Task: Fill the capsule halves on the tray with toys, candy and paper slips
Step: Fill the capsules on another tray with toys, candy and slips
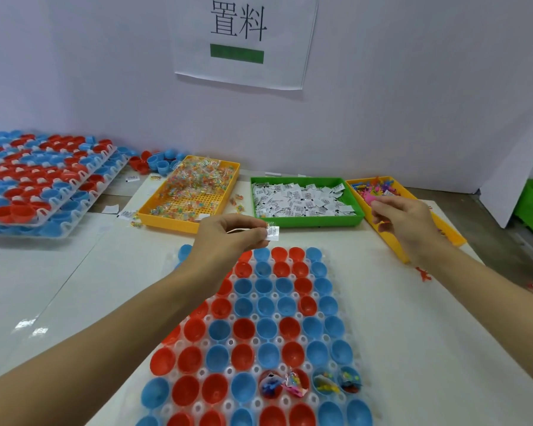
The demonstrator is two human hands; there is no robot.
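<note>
Nearest me, the tray (pixel 345 305) of red and blue capsule halves (pixel 243 329) has only four cups filled (pixel 310 384), low on its right side. Above its far end my left hand (pixel 228 233) pinches a paper slip (pixel 272 233); I should drop it squarely into one open cup. My right hand (pixel 402 221) curls over the toy bin (pixel 450 235), maybe pinching a toy. Beyond lie the slip bin (pixel 305 221) and candy bin (pixel 163 221).

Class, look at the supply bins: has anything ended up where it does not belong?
Yes. Several candy packets lie on the table between the yellow candy bin and the green paper-slip bin, apparently spilled.
</note>
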